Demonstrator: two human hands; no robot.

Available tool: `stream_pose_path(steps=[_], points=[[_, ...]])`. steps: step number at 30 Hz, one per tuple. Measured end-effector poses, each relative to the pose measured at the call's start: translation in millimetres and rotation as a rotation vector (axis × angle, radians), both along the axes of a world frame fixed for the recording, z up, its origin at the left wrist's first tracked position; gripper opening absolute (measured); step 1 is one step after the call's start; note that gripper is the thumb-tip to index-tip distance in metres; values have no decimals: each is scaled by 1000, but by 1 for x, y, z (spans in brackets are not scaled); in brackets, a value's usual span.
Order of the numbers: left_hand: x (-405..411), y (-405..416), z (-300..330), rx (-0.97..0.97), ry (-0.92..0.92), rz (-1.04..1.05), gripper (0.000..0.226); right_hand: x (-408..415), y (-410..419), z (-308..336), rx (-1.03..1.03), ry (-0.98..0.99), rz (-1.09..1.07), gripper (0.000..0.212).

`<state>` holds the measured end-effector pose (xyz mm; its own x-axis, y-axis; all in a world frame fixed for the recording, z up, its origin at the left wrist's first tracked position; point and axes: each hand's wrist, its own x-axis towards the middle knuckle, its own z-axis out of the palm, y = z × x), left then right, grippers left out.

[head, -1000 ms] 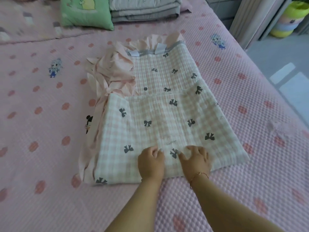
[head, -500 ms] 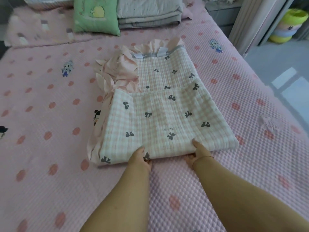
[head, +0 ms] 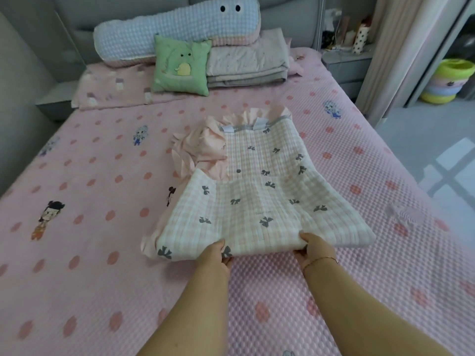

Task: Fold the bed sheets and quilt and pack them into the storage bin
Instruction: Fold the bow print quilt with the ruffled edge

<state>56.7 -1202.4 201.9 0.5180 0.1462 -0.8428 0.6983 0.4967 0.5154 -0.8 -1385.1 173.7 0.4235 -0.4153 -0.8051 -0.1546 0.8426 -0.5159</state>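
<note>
A single head-worn view looked forward and down from above the person's forearms. The left hand [head: 218, 255] and right hand [head: 314, 249] sat near the lens in the lower middle. Just beyond them lay the folded quilt [head: 259, 199] at centre frame, with the bed [head: 102, 253] spreading to either side. Far past the hands, the headboard [head: 282, 21] closed the top edge. The wide angle bent the edges.
</note>
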Motion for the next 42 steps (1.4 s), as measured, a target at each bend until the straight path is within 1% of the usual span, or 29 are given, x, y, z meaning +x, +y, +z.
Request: stream_pose_path(steps=[3,8,9,12,17,20,23,26,29,33,36,39,42], points=[[-30,4,18,17,13,6,29,-28,1,16,13,17,3,47],[-76,8,37,29,45,-23,9,-67,6,32,34,37,-33,51],[-83,9,41,33,50,-25,9,-74,7,35,24,38,-39,51],[-101,16,49,34,53,-33,18,-93,14,43,5,47,-38,49],[-137,34,59,31,27,-60,16,-128,34,57,-26,84,-59,51],[-161,45,64,21,4,-61,8,-152,46,64,-33,109,-69,52],[-181,59,73,11,-34,-64,16,-174,61,82,-63,108,-82,54],[-193,69,85,18,-94,-73,16,-186,70,106,-113,59,-106,47],[-187,75,98,44,-161,-88,15,-190,77,126,-192,-19,-99,41],[-162,71,111,69,-235,-44,21,-171,69,150,-256,-70,-40,40],[-131,59,120,67,-273,-33,20,-138,55,160,-319,-52,18,41],[-87,42,127,92,-295,-19,16,-95,38,166,-342,-46,10,35],[-39,26,132,190,-335,-23,22,-48,21,167,-389,-48,13,26]])
